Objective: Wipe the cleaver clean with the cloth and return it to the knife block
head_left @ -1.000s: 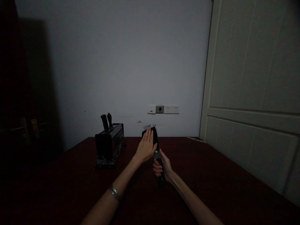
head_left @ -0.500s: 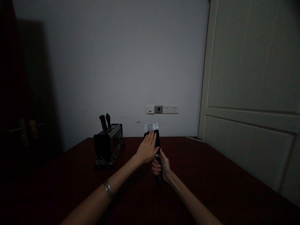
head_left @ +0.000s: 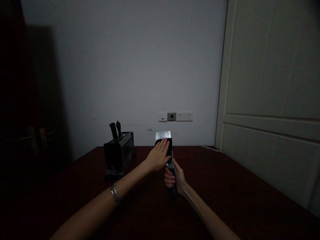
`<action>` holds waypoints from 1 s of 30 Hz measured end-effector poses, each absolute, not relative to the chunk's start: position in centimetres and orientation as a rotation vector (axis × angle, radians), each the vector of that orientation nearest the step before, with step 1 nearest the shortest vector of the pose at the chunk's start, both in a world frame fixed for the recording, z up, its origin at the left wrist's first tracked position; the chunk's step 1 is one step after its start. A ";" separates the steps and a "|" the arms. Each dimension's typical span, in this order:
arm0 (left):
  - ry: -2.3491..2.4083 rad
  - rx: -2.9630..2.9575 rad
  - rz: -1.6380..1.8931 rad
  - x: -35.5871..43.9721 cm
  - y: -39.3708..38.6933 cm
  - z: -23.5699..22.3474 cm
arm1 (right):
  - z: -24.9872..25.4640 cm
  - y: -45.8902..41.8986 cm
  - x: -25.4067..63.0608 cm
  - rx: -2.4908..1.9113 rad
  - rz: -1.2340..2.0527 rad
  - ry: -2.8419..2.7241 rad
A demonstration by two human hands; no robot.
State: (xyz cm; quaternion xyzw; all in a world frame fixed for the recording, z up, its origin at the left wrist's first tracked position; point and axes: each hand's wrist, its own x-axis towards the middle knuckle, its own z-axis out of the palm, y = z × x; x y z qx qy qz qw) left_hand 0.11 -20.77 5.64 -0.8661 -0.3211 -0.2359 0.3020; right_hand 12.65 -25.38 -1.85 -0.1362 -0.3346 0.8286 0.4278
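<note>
A cleaver stands tilted up over the table, its broad shiny blade [head_left: 163, 134] pointing away from me. My right hand [head_left: 178, 176] is wrapped around its black handle [head_left: 173, 192]. Against the blade's face lies a black cloth [head_left: 170, 144], and my left hand [head_left: 158, 156] presses flat on it with fingers stretched out. The top end of the blade and a narrow strip near the handle show past the cloth. The palm side of my left hand is hidden.
To the left on the dark red table [head_left: 200, 180] stands a black knife block [head_left: 118, 155] with two dark handles [head_left: 115, 130] sticking up. Wall sockets [head_left: 184, 116] sit behind the cleaver. A pale panelled door [head_left: 270, 133] borders the right side.
The view has shifted slightly, so everything sits a little farther right. The blade looks brighter, and more of it shows above the cloth and near the handle. Both hands keep their places on the cleaver.
</note>
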 end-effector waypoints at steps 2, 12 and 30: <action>-0.909 -2.283 -0.629 -0.3 -20.0 6.3 | -2.1 -25.4 12.4 -0.336 2.103 -0.834; -0.832 -2.302 -0.573 -0.7 -21.1 5.9 | -2.2 -25.4 12.3 -0.369 2.133 -0.810; -0.870 -2.265 -0.480 -1.3 -19.6 6.4 | -2.8 -25.0 12.2 -0.437 2.160 -0.810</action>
